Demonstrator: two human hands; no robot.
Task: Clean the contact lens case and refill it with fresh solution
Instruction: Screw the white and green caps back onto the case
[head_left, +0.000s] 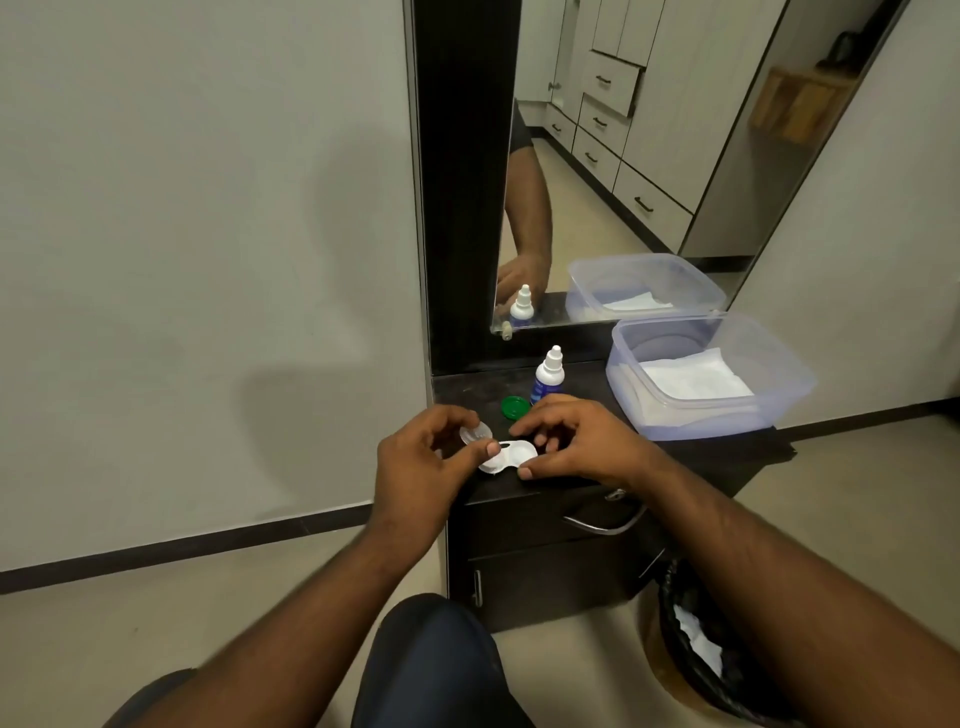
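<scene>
So the lens case (508, 457) is sitting right at the front edge of the dark cabinet top (691, 457), near its left corner, which makes sense since that's the closest spot to work over. The right hand (576, 441) is steadying it, thumb tip touching the near side and fingers curling loosely over the right well, so the case probably isn't sliding around. The left hand (421, 457) is pinching a clear cap (476, 433) between thumb and fingertips, holding it just above the left well. Whether it's going on or coming off, can't tell. A green cap (515, 406) is lying further back, beside the solution bottle (547, 375), both within easy reach. A plastic tub (779, 410) with tissue is taking up the right side.
</scene>
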